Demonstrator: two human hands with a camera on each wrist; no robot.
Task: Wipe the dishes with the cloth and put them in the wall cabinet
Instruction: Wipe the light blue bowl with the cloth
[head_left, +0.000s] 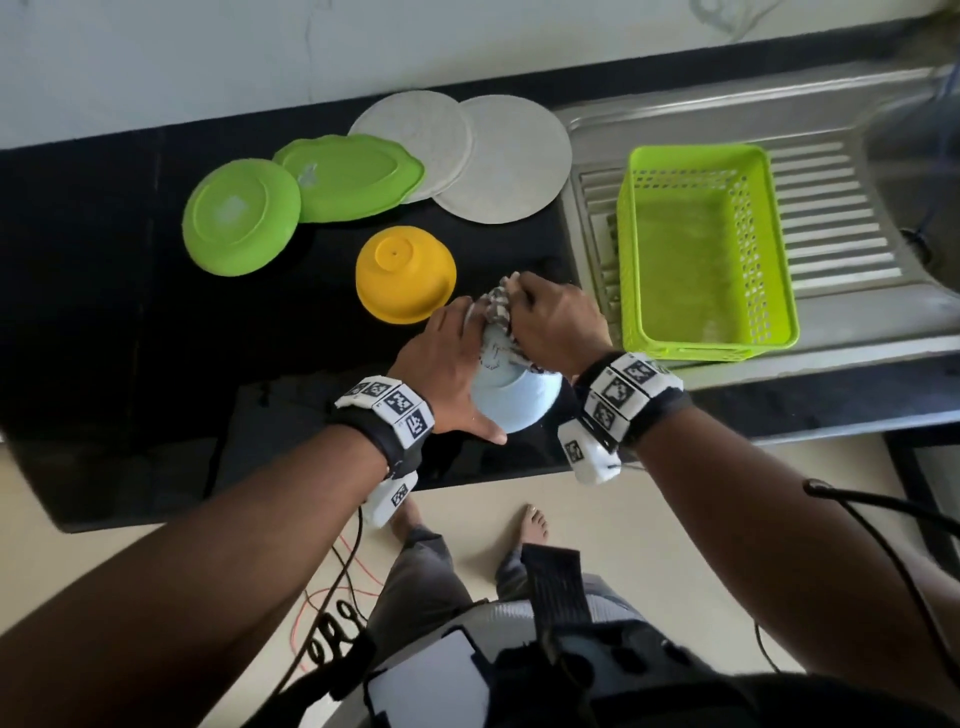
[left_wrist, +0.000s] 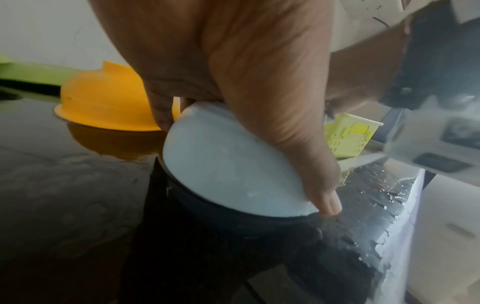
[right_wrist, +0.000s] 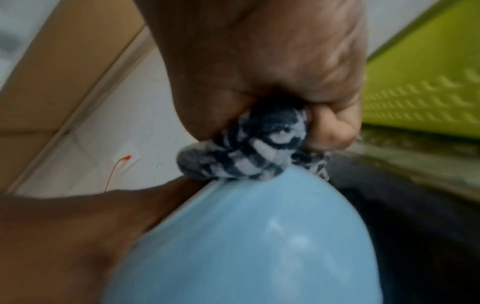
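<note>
On the counter (head_left: 104, 291) the bowl (head_left: 514, 400) sits tilted near the front edge, between the left hand (head_left: 447, 364) on its left side and the right hand (head_left: 556, 322) on its right. The cloth (head_left: 498, 306) lies bunched on the bowl's far rim, inside the right hand. Just behind and left of the hands an upturned bowl (head_left: 405, 275) rests on the counter. Farther back, two plates (head_left: 241, 223) overlap at the left, and two round discs (head_left: 506, 161) overlap to their right, the nearer plate's edge lying over one disc. The basket (head_left: 706, 249) stands on the sink drainboard (head_left: 841, 218), right of the hands
</note>
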